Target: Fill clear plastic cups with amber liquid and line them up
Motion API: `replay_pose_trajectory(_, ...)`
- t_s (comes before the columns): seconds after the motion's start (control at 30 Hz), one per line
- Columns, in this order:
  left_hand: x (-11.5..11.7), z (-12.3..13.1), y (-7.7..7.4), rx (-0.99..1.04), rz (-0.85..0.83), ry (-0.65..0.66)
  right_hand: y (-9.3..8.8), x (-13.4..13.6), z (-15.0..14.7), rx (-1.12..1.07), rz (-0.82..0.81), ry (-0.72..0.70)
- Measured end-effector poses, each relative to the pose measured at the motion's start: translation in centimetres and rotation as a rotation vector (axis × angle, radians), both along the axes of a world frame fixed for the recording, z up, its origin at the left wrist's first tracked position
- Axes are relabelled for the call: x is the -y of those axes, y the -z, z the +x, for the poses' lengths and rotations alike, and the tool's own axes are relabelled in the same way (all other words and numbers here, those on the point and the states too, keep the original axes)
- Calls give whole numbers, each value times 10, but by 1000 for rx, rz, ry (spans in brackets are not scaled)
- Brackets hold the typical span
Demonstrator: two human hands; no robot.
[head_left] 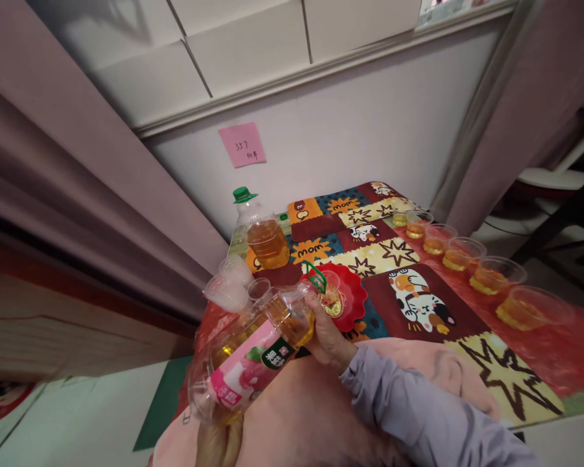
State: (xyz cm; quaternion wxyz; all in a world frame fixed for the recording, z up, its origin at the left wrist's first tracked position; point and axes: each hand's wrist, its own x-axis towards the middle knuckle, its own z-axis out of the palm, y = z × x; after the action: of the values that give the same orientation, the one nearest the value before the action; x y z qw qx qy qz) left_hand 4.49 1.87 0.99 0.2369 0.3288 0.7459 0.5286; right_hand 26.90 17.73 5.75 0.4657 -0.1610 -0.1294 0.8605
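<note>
Far left of the red scalloped plastic plate point(357, 295) hangs a mauve fabric curtain point(126, 168). Nearer, still on the plate's left, clear plastic stacked cups point(226, 292) lie together on the red plastic tablecloth point(207, 332).

Below and left of the plate, the left hand point(219, 444) supports the base of a large clear plastic bottle point(260, 353) with a pink label and amber liquid. This bottle is tilted, its neck towards the plate. A small clear plastic cup point(259, 289) stands behind it, left of the plate.

A pink paper note point(242, 144) marked 357 is on the wall beyond the plate, to its left; below the note stands a green-capped clear bottle point(268, 243) of amber liquid.

At the plate's near left edge, the right hand point(327, 336), in a lavender sleeve point(394, 395), is wrapped around the tilted bottle's neck, beside a green plastic loop handle point(316, 279). Whether liquid is flowing cannot be made out. Inside the plate is 1 clear plastic cup point(333, 284).

Cartoon-patterned mats point(448, 311) extend behind and right of the plate. Farther right of it, 6 clear plastic cups point(497, 275) holding yellow liquid form a row.
</note>
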Motion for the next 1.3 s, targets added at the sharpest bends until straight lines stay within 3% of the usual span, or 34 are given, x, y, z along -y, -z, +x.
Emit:
replay_pose_trajectory(0.33, 9, 3, -25, -58, 11, 92, 2, 0, 1, 1, 19, -16)
replay_pose_trajectory(0.6, 9, -1, -22, -119, -19, 127, 0, -1, 1, 4, 24, -4)
replay_pose_trajectory(0.97, 12, -10, -4, -177, -33, 129, 4, 0, 0, -13, 23, -3)
replay_pose_trajectory(1.3, 11, -4, -14, -123, -28, 129, -2, 0, 1, -15, 21, 8)
